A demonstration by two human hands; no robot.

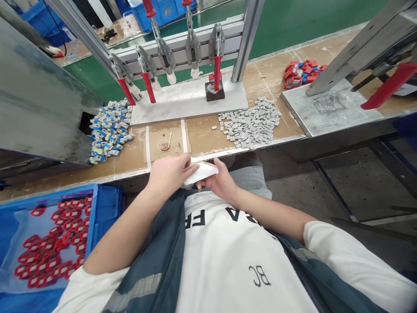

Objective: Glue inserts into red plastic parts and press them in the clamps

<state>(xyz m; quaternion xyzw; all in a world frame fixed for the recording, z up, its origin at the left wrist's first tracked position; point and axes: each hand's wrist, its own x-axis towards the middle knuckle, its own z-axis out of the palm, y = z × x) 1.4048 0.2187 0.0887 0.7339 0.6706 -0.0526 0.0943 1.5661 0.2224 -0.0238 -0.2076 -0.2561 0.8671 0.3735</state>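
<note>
Left hand [169, 171] and right hand [224, 182] both grip 1 white sheet [205, 171], 1 at each side. Sheet is just beside the bench's [203, 137] near edge. Grey pieces [252, 124] lie heaped on the bench.

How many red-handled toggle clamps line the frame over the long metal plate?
5 toggle clamps, none evidently hidden: two at left, two mid-row, one at right over a dark block.
</note>
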